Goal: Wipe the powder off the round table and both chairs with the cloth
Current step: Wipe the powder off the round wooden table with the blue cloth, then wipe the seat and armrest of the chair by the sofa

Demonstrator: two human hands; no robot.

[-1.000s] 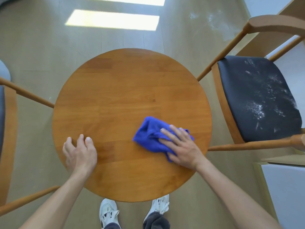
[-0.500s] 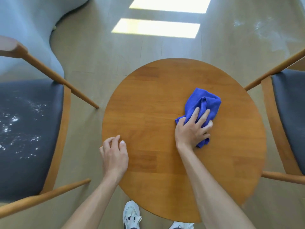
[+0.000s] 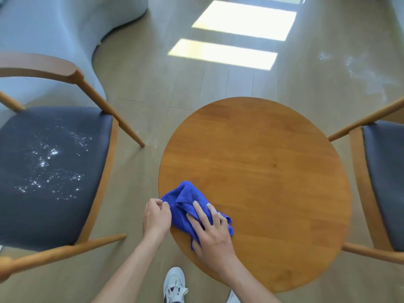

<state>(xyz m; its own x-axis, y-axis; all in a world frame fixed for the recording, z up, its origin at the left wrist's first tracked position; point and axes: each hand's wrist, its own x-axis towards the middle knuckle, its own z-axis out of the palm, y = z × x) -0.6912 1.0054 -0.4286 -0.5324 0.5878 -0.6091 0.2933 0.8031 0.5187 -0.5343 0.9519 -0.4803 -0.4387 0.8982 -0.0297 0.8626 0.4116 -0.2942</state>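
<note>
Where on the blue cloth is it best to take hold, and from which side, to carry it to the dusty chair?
Probably the raised fold in the blue cloth, taken from above on the left, at the round table edge. It stands bunched there, beside the left hand; the right hand flattens the rest.

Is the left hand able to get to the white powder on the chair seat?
Probably yes: the left hand at the cloth has only open floor between it and the powdery chair seat.

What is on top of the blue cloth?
The right hand lies flat on the blue cloth; the left hand pinches its edge. The table beneath is covered.
</note>
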